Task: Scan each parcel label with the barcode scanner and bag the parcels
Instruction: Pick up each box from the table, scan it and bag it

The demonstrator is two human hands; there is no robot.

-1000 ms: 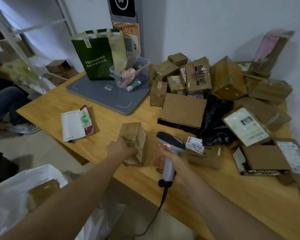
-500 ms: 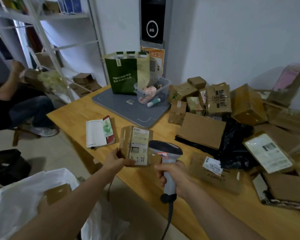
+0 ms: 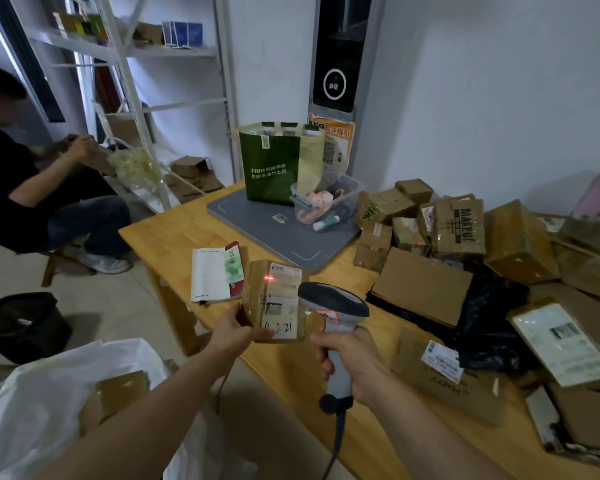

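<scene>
The left hand (image 3: 234, 332) grips a small brown parcel (image 3: 274, 299) by its lower left corner, upright over the near edge of the desk (image 3: 174, 233). Its label print is too blurred to read. The right hand (image 3: 352, 358) wraps the handle of the barcode scanner (image 3: 333, 303), hiding most of it. The scanner's head sits just beside the parcel. Its cable (image 3: 336, 445) runs out of frame.

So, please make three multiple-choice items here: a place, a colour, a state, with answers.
1. Where is the scanner's red dot? A booklet; B parcel; C table.
2. The bag on the mat is: A green; B red; C blue.
3. The left hand: A lies flat; B points; C grips the parcel.
Answers: 1 B, it glows on the parcel's face. 2 A, its front is green. 3 C, it clasps the parcel's lower corner.
</scene>
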